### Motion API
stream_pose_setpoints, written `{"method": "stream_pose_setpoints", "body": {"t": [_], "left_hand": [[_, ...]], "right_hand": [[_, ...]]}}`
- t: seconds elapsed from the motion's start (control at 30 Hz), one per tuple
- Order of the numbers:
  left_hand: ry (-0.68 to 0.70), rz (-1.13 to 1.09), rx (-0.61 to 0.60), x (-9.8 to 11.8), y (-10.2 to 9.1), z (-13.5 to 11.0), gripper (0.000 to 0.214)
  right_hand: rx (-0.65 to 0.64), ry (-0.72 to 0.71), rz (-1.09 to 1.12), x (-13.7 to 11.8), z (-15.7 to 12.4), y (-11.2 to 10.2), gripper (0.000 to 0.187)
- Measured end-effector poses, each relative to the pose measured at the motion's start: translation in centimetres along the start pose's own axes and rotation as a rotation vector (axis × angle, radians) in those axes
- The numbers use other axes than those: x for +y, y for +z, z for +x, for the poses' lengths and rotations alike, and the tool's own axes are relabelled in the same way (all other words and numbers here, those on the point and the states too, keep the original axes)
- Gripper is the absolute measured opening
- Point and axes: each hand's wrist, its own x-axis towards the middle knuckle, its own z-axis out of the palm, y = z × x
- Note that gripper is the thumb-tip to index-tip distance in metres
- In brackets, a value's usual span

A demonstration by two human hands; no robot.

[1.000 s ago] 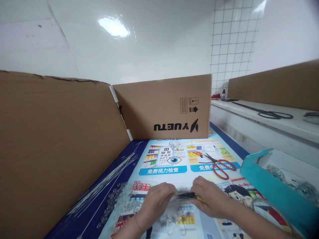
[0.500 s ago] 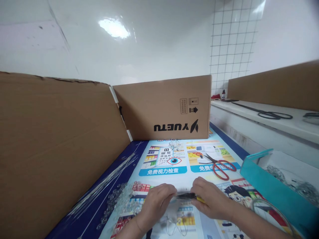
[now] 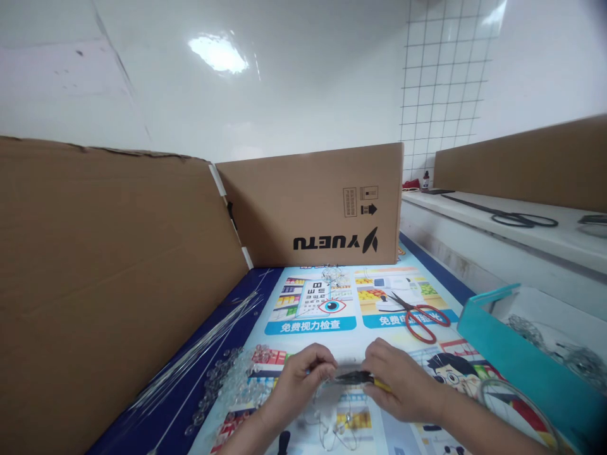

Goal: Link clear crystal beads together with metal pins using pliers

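Observation:
My right hand (image 3: 401,382) is wrapped round pliers (image 3: 355,378) with dark jaws and a yellow handle, their tip pointing left. Thumb and fingers of my left hand (image 3: 303,379) are pinched together at that tip, on thin wire. Below the jaws hangs a wire piece (image 3: 339,439) with loops and a few clear beads; its upper part is hidden behind my fingers. Clear beads (image 3: 237,379) lie in a loose heap to the left of my left hand. Beyond my right hand, red-handled scissors (image 3: 420,319) rest on the printed sheet.
Long thin wires (image 3: 199,344) lie along the left cardboard wall (image 3: 118,265). A small wire cluster (image 3: 333,275) sits by the far carton (image 3: 322,208). At right stand a turquoise box (image 3: 516,354) holding wire pieces and a coil (image 3: 516,388). Black scissors (image 3: 516,218) lie on the white ledge.
My left fingers have shifted and arched slightly upward beside the pliers' tip. The hanging wire piece has swung a little and shows more clearly. My right hand stays almost in place.

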Motion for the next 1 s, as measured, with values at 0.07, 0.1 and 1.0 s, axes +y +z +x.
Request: {"method": "stream_pose_setpoints", "body": {"t": [0.07, 0.1, 1.0], "left_hand": [[-0.014, -0.069, -0.002, -0.3, 0.1, 0.0, 0.011], [-0.013, -0.092, 0.001, -0.3, 0.2, 0.0, 0.011], [-0.173, -0.333, 0.041, 0.3, 0.5, 0.4, 0.014]], "right_hand": [[-0.007, 0.014, -0.024, -0.2, 0.0, -0.1, 0.015], [-0.01, 0.019, -0.031, -0.3, 0.0, -0.1, 0.015], [0.002, 0.17, 0.128, -0.1, -0.1, 1.1, 0.015]]}}
